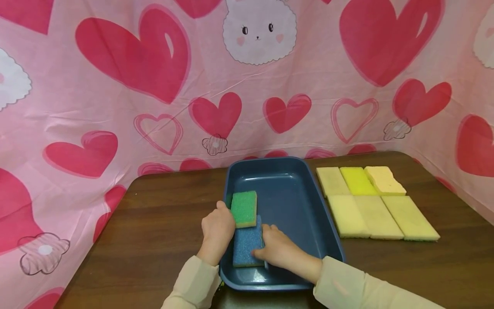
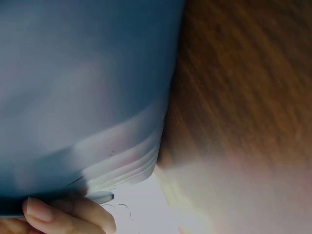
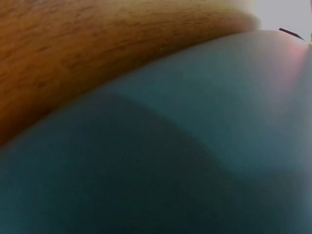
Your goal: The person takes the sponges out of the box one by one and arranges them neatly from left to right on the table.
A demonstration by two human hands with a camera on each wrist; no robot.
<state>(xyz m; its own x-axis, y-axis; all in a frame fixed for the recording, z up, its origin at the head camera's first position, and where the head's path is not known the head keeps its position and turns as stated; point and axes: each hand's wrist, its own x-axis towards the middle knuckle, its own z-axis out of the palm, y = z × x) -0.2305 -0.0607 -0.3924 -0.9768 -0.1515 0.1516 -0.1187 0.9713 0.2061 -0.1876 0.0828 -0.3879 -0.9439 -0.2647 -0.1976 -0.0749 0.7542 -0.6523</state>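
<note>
A dark blue rectangular tray (image 1: 291, 214) stands on the table. Inside, along its left wall, lie a green scrub sponge (image 1: 244, 208) and a blue scrub sponge (image 1: 247, 246), the green one's near end overlapping the blue. My left hand (image 1: 218, 229) grips the tray's left rim beside the green sponge, its curled fingers (image 2: 73, 214) showing at the rim in the left wrist view. With the thumb over its top and fingers along its right side, my right hand (image 1: 279, 249) holds the blue sponge. The right wrist view shows mostly the tray's outer wall (image 3: 195, 122).
Several pale yellow sponges (image 1: 409, 216) lie in two rows on the wooden table (image 1: 166, 227), right of the tray. Among them are a brighter yellow sponge (image 1: 359, 180) and one with a wavy edge (image 1: 384, 180). Behind hangs a pink cloth (image 1: 247, 81) with hearts.
</note>
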